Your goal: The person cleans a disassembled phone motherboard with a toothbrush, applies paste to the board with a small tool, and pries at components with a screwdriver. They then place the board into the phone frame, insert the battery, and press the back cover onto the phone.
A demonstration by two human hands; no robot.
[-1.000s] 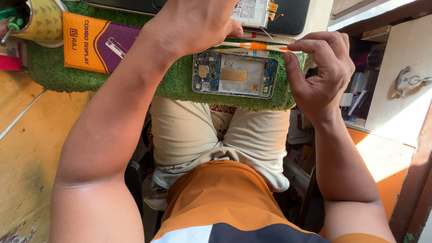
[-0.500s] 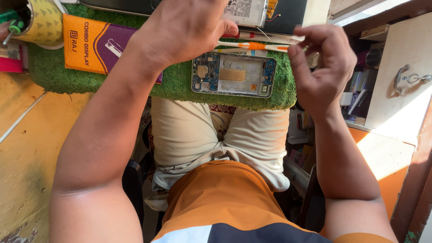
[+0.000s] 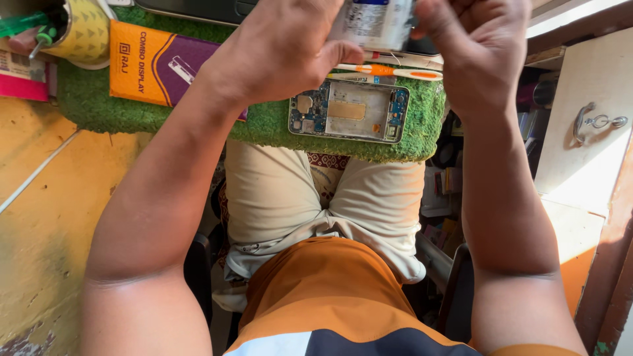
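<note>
**Both hands lifted to the small bottle above the mat**

Since a second ago the right hand (image 3: 475, 49) has left the orange-and-white toothbrush (image 3: 389, 70) and risen to meet the left hand (image 3: 283, 56) at the top of the view. Nearest the camera are an orange shirt and pale trousers, the knees tucked under the bench (image 3: 39, 217), whose worn yellow top catches strong sunlight. On it lies a green turf mat (image 3: 264, 125), and on the mat an opened phone frame (image 3: 349, 111) with its circuit board showing, just beside the toothbrush. Left on the mat sits an orange-and-purple box (image 3: 158, 62), and beyond it a yellow cup (image 3: 82, 29) holding green-handled tools. Farthest up, the left fingers curl closed around a small white bottle (image 3: 372, 23) held above the mat; the right fingers are bent at its end, though whether they grip it I cannot tell. To the right stands a pale cabinet door (image 3: 580, 151) with a metal handle (image 3: 597, 122)
</note>
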